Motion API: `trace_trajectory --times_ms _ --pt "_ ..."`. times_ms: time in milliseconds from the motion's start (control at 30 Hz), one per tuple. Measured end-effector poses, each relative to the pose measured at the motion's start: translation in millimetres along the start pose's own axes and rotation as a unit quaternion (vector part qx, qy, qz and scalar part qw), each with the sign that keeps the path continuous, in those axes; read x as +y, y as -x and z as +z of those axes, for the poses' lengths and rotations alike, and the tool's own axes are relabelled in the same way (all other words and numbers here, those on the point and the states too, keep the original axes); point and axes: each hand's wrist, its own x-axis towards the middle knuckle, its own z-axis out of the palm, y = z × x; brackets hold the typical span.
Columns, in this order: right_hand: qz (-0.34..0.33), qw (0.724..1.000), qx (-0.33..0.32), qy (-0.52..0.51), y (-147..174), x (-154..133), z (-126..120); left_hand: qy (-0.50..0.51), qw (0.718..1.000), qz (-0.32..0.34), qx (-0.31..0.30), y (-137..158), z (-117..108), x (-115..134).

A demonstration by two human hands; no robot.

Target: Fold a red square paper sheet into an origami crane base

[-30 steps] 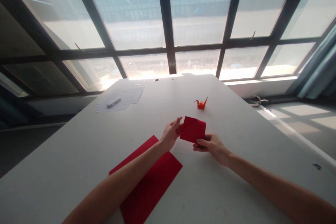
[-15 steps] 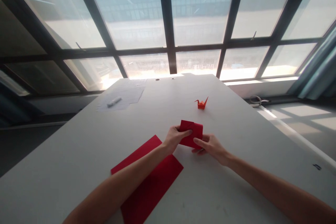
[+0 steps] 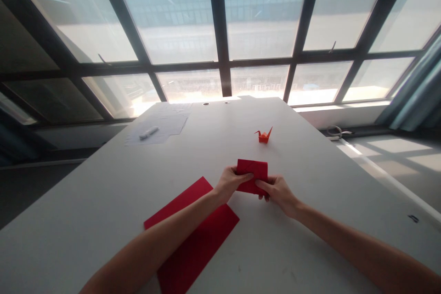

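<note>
A small folded red paper (image 3: 251, 169) is held up between both hands, a little above the white table. My left hand (image 3: 230, 181) pinches its left side, thumb across the front face. On the right side, my right hand (image 3: 277, 191) grips the lower corner, thumb in front and fingers behind. The fingers behind the paper are partly hidden. Under my left forearm lies a larger sheet of red paper (image 3: 210, 234), partly covered by the arm. Beyond the hands stands an orange-red origami crane (image 3: 264, 137).
The white table (image 3: 310, 239) stretches toward tall windows. White sheets of paper (image 3: 172, 125) lie at the far left with a white marker-like object (image 3: 149, 133) on them. A small dark item (image 3: 413, 218) rests near the right edge. A coiled cable (image 3: 334, 132) is beyond the table.
The right edge of the folded paper, curved before, now looks flatter and straighter. My right fingers have drawn in closer behind it. The left hand has barely moved.
</note>
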Motion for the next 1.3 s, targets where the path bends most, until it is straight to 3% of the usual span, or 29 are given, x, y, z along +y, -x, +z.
trace_trajectory --times_ms 567,933,1300 --pt "0.035 0.995 -0.09 0.016 -1.0 2.3 -7.5 0.031 0.996 0.021 0.081 -3.3 -5.0 -9.3" --pt "0.014 0.998 -0.062 0.011 -3.2 4.1 -2.9 0.016 0.995 0.045 0.086 0.8 3.5 -3.0" --pt "-0.008 0.998 -0.058 0.009 0.1 -1.1 -1.0 0.034 0.999 0.015 0.004 9.3 13.3 -1.6"
